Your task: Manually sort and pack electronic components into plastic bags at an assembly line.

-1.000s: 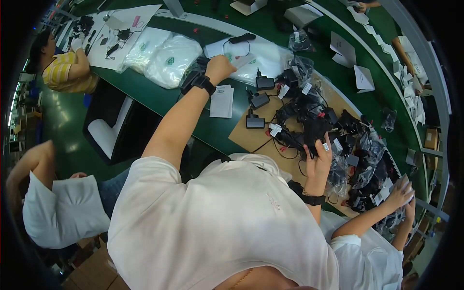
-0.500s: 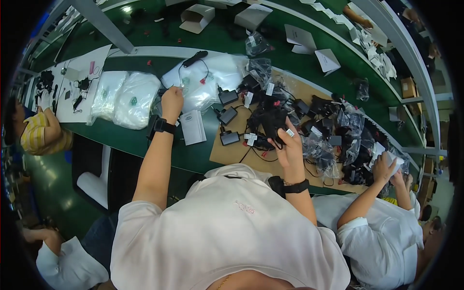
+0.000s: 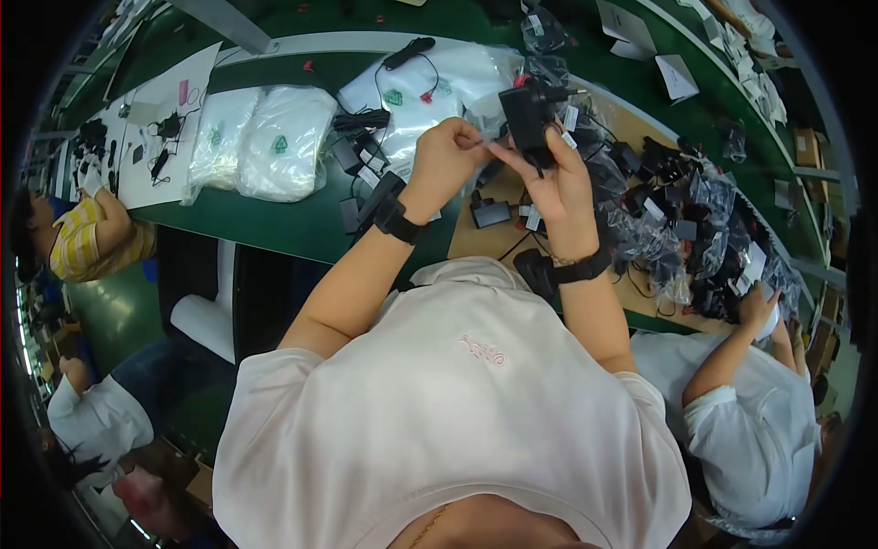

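Observation:
My right hand (image 3: pixel 562 188) is closed around a black power adapter (image 3: pixel 528 119), held up over the table with its plug end pointing right. Close beside it, my left hand (image 3: pixel 448 156) has its fingertips pinched together near the right fingertips. Whatever those left fingers hold is too small to make out. Under and around my right hand lie more black adapters, one of them a single adapter (image 3: pixel 490 212) on the brown cardboard (image 3: pixel 466 240). To the left of my left forearm are several adapters and a bundled black cable (image 3: pixel 361 120).
Clear plastic bags (image 3: pixel 288 142) lie on the green table at left, with another stack of clear bags (image 3: pixel 416 91) behind my hands. A heap of bagged adapters (image 3: pixel 658 229) spreads right towards a co-worker's hands (image 3: pixel 761 306). A metal post (image 3: pixel 219 23) rises at the back left.
My left hand has moved right, from beside the clear bags to my right hand, its fingers now pinched. My right hand has lifted the adapter and turned it. The whole view has shifted.

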